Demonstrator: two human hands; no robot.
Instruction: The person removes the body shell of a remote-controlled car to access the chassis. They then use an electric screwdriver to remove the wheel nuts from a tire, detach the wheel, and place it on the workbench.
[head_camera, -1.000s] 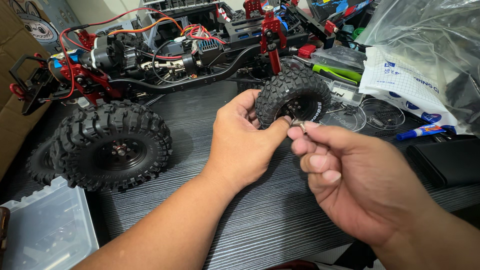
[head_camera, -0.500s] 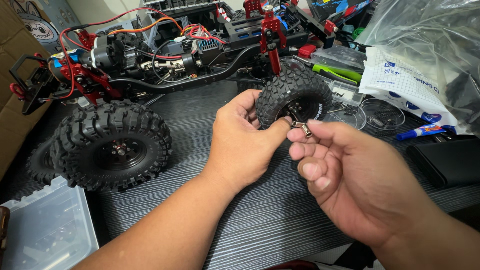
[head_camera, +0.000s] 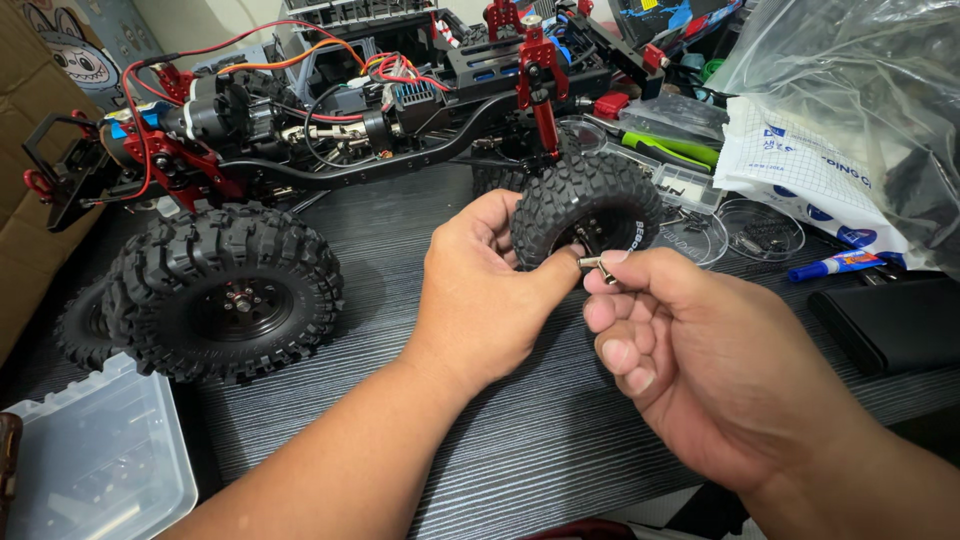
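Left hand (head_camera: 490, 290) clamps the small knobby wheel (head_camera: 585, 215) by its near side, thumb against the tread, wheel upright on the bench (head_camera: 500, 470). Right hand (head_camera: 700, 360) pinches a small metal wrench (head_camera: 597, 264) between thumb and forefinger, other fingers curled in; the tool tip sits just in front of the wheel hub.

Bench is dark, striped woodgrain, cluttered along the back and right. No view of the room beyond it.

Behind the hands: model truck chassis (head_camera: 350, 130), black frame with red brackets and loose red and orange wires, running left to right across the back. The held wheel stands just below a red shock (head_camera: 540, 90) at its right end. One big tyre (head_camera: 225, 295) on the chassis at left, another partly hidden behind it. That tyre is well apart from the left forearm.

Right of the wheel: clear round dishes (head_camera: 765, 230) with small parts, touching or nearly so. Further right, a clear plastic bag (head_camera: 850, 90) over a white printed packet (head_camera: 800, 170), a blue and white tube (head_camera: 835, 265), a black case (head_camera: 890, 320). Green-handled tool (head_camera: 670, 150) behind the dishes.

Clear plastic box (head_camera: 90, 460) at bottom left. Cardboard box (head_camera: 30, 150) closes off the left edge. Open bench only in the middle, under the forearms and in front of the big tyre.
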